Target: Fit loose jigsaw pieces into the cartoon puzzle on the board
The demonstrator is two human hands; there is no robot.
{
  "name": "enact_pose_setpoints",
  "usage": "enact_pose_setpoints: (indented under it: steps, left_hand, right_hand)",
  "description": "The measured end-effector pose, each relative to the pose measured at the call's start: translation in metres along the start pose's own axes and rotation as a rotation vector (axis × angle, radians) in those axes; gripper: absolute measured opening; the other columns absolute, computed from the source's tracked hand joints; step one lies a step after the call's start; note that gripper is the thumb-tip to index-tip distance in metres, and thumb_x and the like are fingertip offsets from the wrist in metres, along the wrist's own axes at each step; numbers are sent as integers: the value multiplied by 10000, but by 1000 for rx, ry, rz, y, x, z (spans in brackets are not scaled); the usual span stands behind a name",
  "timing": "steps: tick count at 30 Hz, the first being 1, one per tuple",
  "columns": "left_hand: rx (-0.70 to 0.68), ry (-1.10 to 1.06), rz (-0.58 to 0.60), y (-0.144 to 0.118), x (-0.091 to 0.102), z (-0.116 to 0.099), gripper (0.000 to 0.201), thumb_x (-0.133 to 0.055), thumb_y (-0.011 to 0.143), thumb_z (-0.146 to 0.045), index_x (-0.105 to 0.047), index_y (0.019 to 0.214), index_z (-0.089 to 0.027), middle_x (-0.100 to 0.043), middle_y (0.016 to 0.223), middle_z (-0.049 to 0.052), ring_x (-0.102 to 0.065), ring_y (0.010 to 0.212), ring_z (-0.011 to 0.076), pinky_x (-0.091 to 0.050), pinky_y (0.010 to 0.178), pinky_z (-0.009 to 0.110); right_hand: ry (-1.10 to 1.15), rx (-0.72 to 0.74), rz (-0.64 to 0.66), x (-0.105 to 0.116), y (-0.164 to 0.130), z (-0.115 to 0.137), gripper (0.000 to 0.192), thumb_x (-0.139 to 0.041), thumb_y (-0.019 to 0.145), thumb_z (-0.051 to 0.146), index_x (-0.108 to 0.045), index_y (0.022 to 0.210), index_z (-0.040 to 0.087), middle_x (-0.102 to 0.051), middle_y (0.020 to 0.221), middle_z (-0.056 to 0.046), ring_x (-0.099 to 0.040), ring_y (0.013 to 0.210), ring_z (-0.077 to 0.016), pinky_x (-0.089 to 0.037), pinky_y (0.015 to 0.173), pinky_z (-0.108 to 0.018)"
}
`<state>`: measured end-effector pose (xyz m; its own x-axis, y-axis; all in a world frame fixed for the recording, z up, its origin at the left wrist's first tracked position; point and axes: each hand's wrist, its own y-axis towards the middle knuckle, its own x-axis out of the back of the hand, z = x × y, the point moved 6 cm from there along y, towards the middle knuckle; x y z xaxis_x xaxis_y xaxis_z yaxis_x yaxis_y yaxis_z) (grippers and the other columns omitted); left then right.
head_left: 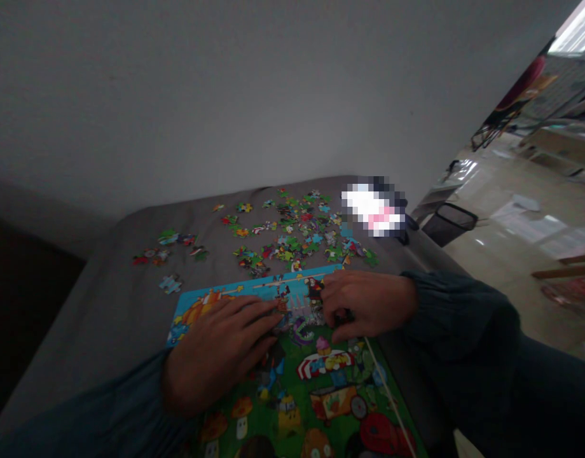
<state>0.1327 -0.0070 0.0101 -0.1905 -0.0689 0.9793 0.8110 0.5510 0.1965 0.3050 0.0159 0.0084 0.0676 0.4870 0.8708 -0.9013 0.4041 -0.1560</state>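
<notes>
Puzzle [321, 381], colourful cartoon scene, lies under flat left hand [216, 356] and curled right-hand fingers [337, 305].

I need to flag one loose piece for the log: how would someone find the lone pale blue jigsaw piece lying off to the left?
Start at the grey table and the colourful puzzle board under both hands. Just beyond the board's top left corner lies the pale blue piece. It sits alone, nearer the board than the small cluster of pieces behind it, and is light blue rather than green or red.
</notes>
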Motion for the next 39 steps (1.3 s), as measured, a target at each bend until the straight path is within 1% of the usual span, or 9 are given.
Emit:
enact_pose_setpoints:
  steps: [4,8,13,19,25,32,39]
  left_hand:
    - [7,2,4,-1,-1,1,308,-651,860,-223,-658,1167,-249,-684,1213,-6,-644,1047,260,-555,854,469]
    - [9,-6,0,-1,-2,1,296,-646,863,-227,-664,1157,-252,-682,1216,-15,-643,1048,256,-552,866,472]
    - [0,2,11,-1,-2,1,313,-646,867,-235,-652,1180,-252,-671,1240,-17,-638,1056,252,-553,872,462]
    - [3,-2,34,0,-4,2,288,-633,877,-228,-660,1163,-253,-671,1240,-23,-640,1053,250,-555,870,469]
    - [1,1,34,0,-3,2,308,-619,889,-241,-643,1196,-259,-660,1259,-18,-637,1061,251,-549,873,466]
    - [14,-12,-5,-1,-3,2,255,-533,937,-261,-672,1150,-264,-681,1218,-6,-641,1048,241,-531,877,445]
    - [-1,-21,-17,1,-1,0,279,-475,967,-263,-656,1180,-246,-678,1224,16,-636,1055,233,-528,877,425]
  right_hand:
    - [-7,4,-1,0,0,0,164,-701,827,330,-681,800,170,-658,754,-14,-560,814,-166,-383,763,-295]
    - [-20,2,0,1,0,1,166,-696,831,332,-680,798,170,-659,760,-14,-557,814,-167,-386,768,-299]
    - [-34,27,-71,7,0,6,245,-630,877,392,-677,795,166,-659,767,-27,-551,823,-173,-385,785,-310]
    - [-57,20,-111,9,0,5,188,-633,868,340,-681,813,167,-663,792,-29,-546,833,-176,-380,786,-313]
    - [-63,47,-101,7,1,5,196,-649,861,352,-675,832,159,-656,787,-27,-550,826,-171,-377,778,-301]
    - [-69,41,-86,6,2,6,218,-640,864,373,-670,822,161,-662,792,-31,-553,832,-178,-382,786,-308]
    - [-73,43,-71,6,3,7,184,-658,852,342,-665,816,162,-662,798,-30,-555,833,-177,-385,779,-305]
